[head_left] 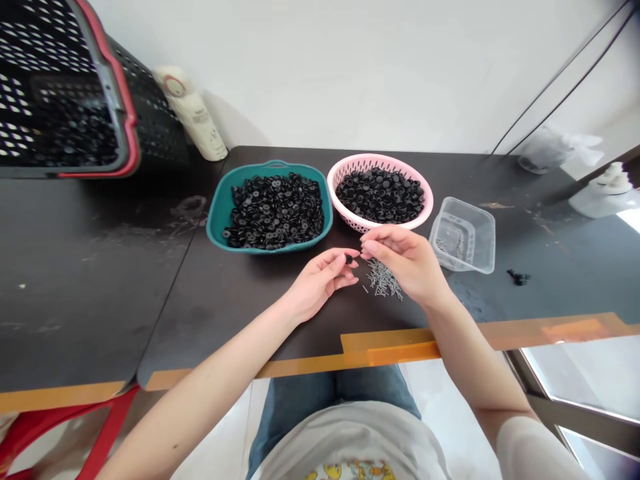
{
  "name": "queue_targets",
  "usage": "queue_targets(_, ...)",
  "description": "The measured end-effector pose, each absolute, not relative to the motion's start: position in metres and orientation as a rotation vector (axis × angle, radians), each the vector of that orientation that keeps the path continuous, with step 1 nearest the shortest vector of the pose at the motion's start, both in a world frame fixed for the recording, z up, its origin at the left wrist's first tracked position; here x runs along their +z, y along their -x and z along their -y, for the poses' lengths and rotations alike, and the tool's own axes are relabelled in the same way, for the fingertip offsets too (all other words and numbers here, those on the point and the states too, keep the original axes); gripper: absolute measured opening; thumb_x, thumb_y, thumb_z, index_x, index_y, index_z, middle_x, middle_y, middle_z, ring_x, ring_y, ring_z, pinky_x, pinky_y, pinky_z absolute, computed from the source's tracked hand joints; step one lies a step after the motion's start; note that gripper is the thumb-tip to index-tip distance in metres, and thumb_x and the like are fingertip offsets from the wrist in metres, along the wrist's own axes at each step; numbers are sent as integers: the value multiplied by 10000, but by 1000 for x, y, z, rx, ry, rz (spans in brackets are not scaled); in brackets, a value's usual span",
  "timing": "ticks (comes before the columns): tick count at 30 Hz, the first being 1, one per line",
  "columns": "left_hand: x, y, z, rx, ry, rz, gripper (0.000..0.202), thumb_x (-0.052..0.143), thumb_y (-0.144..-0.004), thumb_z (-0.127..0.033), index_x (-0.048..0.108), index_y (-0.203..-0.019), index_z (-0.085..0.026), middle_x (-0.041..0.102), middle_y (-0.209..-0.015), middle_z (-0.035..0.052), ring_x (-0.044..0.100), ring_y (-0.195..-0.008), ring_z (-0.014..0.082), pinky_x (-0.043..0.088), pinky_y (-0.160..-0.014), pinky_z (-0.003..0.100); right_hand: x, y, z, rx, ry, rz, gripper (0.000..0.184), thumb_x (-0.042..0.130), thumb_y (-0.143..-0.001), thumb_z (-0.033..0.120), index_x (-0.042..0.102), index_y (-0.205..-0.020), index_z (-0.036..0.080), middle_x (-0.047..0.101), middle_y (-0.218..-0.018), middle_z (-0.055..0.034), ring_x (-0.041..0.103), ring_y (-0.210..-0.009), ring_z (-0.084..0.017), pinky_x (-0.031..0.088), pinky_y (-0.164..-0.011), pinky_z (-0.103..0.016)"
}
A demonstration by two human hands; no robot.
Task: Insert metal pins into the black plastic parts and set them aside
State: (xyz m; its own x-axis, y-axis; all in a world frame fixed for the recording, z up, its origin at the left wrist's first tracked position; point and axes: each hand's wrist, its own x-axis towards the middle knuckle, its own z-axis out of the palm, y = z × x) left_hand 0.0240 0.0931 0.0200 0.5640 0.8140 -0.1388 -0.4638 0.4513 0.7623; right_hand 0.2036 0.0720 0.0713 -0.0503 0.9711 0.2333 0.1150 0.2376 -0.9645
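Note:
Over the dark table [225,293], my left hand [323,277] pinches a small black round piece [349,259] between thumb and fingertips. My right hand [403,260] meets it from the right, fingers pinched together at the same spot; whether it holds anything is hidden. Just below the right hand lies a small pile of thin metal pins [383,279]. Behind the hands stand a teal basket [220,207] full of black washers and a pink basket [345,170] full of black caps.
A clear plastic tray [477,233] with a few pins sits right of the pink basket. A black crate with a red rim [127,127] stands at the far left, a white bottle [193,113] beside it. A small black scrap [519,277] lies at right. The table's front edge is orange.

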Motion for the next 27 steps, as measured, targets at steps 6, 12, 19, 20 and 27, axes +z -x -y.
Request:
queue_targets(6,9,-26,-99,873,-773,-603,304,830,-766,-430,758,-929,-183,673,-853,9,566,-689,67,533,-773,225,45,-203,-75,904,1125,1533,106,728,-883,292,786,-966,260,714,-974,-38,691,-930,-199,595,-833,-356)
queue_targets(12,8,-27,-100,907,-768,-606,288,847,-758,-384,739,-937,-187,660,-772,-21,586,-688,64,541,-807,236,41,-197,-68,794,1159,1487,110,762,-846,243,704,-939,228,743,-890,-14,741,-823,-187,619,-828,-350)
queue_targets(19,9,-26,-97,906,-771,-606,316,864,-732,-400,702,-870,-168,725,-838,1,666,-752,95,560,-877,294,43,-197,-65,666,1156,1586,151,721,-866,231,580,-813,231,762,-906,-22,741,-844,-196,609,-809,-354)
queue_targets(20,9,-26,-97,908,-772,-606,315,864,-732,-399,702,-871,-167,727,-830,1,670,-754,97,561,-881,298,44,-198,-65,655,1165,1608,167,719,-863,227,567,-794,230,761,-901,-23,737,-840,-196,605,-788,-344)
queue_targets(27,10,-26,-96,898,-749,-613,327,894,-690,-376,719,-863,-160,738,-830,5,683,-752,104,571,-871,304,50,-201,-63,587,1185,1761,183,705,-861,182,564,-752,223,769,-892,-15,729,-791,-180,565,-664,-271)
